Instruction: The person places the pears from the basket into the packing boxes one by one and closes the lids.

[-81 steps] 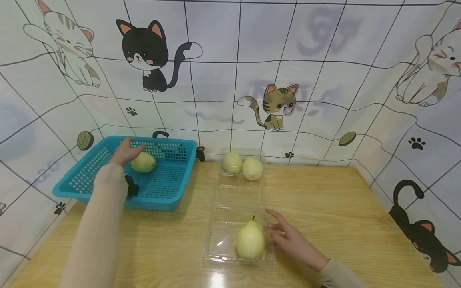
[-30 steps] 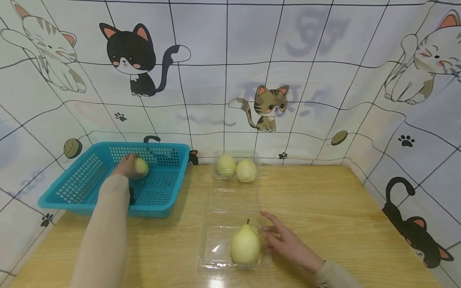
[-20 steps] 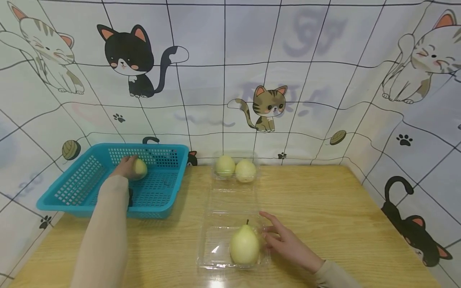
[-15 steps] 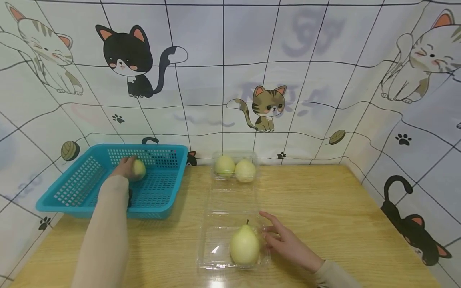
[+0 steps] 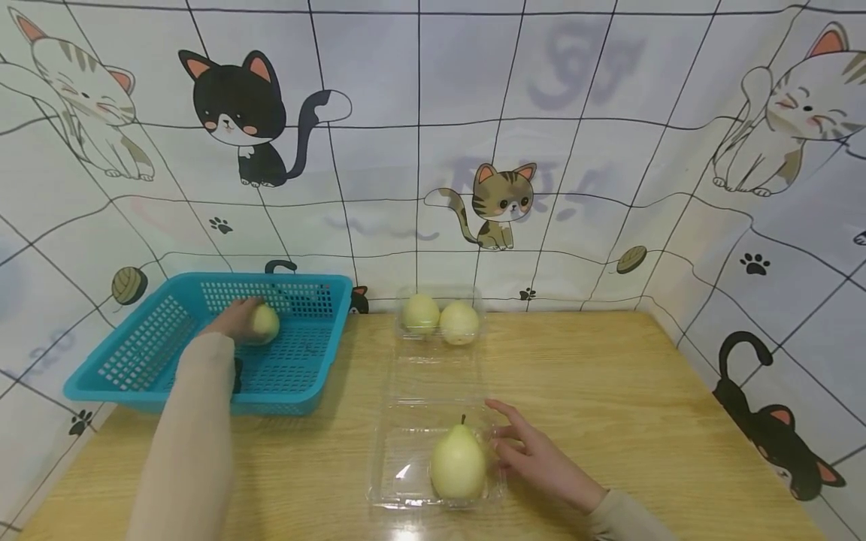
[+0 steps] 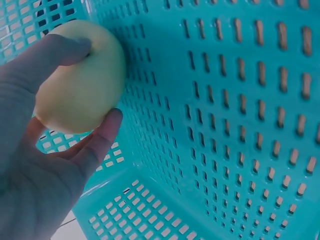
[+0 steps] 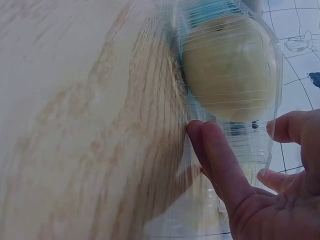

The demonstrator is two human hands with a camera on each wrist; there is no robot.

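Note:
Inside the blue plastic basket [image 5: 325, 300], my left hand [image 5: 233, 319] grips a pale yellow pear [image 5: 265, 324]. The left wrist view shows the thumb across the pear [image 6: 92, 90] near its stem end, with fingers curled beneath. Another pear [image 5: 458, 462] stands stem up in the right half of the near section of an opened clear plastic box [image 5: 399, 458]. My right hand [image 5: 544, 462] touches that section's right side with loosely extended fingers. In the right wrist view, the fingertips [image 6: 115, 117] of the left hand are not seen; the right hand [image 7: 265, 195] rests against the clear wall.
Two more pale yellow fruits [image 5: 440, 319] sit at the far end of the clear box, by the wall. A patterned cat-print cloth [image 5: 406, 150] covers the walls behind and beside the wooden table [image 5: 575, 376]. A black item [image 5: 237, 374] shows beside the left sleeve.
My left hand, earlier spread above the pear in the basket, has come down and taken hold of it. The right hand stays at the box's side. The head view has shifted slightly.

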